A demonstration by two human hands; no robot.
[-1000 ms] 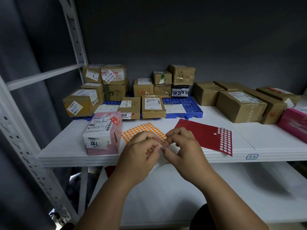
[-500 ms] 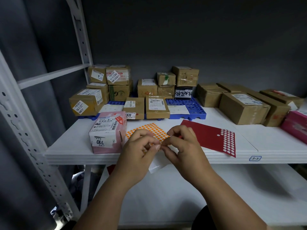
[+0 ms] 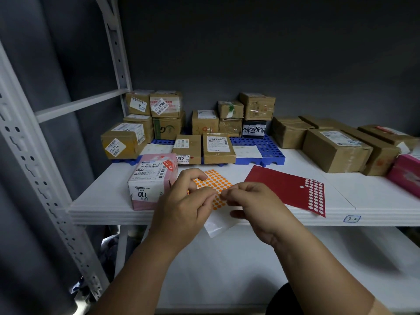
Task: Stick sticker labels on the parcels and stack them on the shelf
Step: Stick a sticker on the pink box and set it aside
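at ten o'clock from both hands, which pinched the orange sticker sheet (image 3: 213, 185), the pink parcel (image 3: 151, 185) sat just beside the left hand (image 3: 181, 210), farther from the right hand (image 3: 254, 208).

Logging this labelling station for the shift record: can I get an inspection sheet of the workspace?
Surface: white shelf, tag on front edge.
Job's things: orange dot sticker sheet; red sticker sheet, mostly peeled; pink parcel beside the hands.
Clutter: brown parcels stacked at the back, some on a blue pallet.
Grippers: left hand and right hand pinch the orange sheet.
Cables: nothing seen.
Surroundings: grey perforated upright, dark wall.
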